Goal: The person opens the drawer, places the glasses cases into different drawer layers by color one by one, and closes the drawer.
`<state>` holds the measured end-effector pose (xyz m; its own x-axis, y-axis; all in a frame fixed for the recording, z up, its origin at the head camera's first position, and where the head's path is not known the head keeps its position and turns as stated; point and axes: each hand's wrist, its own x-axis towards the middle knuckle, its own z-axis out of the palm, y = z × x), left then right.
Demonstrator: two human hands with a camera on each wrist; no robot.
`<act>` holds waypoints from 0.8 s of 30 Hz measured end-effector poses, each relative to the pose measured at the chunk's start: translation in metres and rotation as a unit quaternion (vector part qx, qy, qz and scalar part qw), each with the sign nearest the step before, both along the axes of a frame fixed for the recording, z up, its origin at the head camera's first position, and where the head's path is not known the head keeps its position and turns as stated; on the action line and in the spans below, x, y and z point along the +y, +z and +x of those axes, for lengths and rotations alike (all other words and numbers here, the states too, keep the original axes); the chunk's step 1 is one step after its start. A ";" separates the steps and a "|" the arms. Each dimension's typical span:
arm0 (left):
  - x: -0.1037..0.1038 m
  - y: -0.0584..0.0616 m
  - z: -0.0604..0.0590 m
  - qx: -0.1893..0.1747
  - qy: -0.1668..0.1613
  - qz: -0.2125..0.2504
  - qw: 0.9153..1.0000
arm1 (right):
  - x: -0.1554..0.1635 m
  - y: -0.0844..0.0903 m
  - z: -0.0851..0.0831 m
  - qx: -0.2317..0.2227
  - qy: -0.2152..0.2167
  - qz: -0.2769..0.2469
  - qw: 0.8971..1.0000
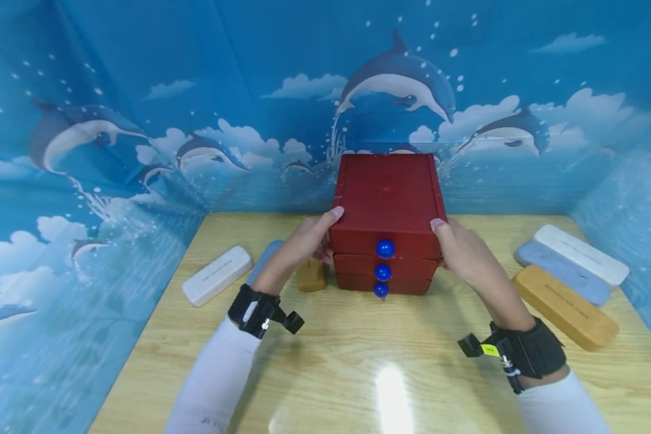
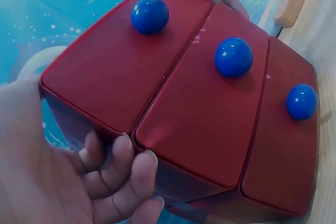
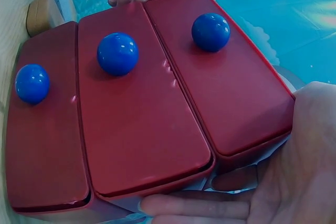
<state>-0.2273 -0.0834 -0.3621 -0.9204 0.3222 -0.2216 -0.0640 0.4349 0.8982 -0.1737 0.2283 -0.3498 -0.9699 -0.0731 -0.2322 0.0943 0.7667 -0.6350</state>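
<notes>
A dark red drawer box [image 1: 387, 196] with three stacked drawers stands on the wooden table, its drawer fronts facing me. Each front carries a round blue knob, with the top knob [image 1: 385, 249] appearing largest in the head view. My left hand [image 1: 310, 238] grips the left side, thumb on the top edge and fingers curled against the wall. On the opposite side my right hand [image 1: 466, 250] holds the box, its thumb over the top edge. In the right wrist view, the fingers [image 3: 199, 208] of that hand extend along the side wall. All the drawers sit pushed in.
Left of the box lie a white oblong case [image 1: 217, 276], a blue case [image 1: 264, 259] partly behind my forearm, and an orange case [image 1: 311, 277] close to the box. At right, another white case [image 1: 583, 255], a grey-blue case [image 1: 561, 272] and an orange case [image 1: 566, 307] lie side by side. A dolphin-print curtain [image 1: 282, 54] hangs behind.
</notes>
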 end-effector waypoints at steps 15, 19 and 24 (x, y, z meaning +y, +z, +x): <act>0.006 -0.005 0.070 0.061 0.033 0.003 0.998 | 0.002 0.007 -0.001 -0.031 0.016 -0.013 0.999; 0.023 -0.011 0.075 0.006 -0.035 0.044 0.998 | 0.006 0.010 -0.006 -0.045 0.041 -0.027 0.998; 0.047 -0.019 0.074 -0.059 -0.087 0.114 0.988 | 0.016 0.014 -0.011 -0.090 0.063 -0.089 0.990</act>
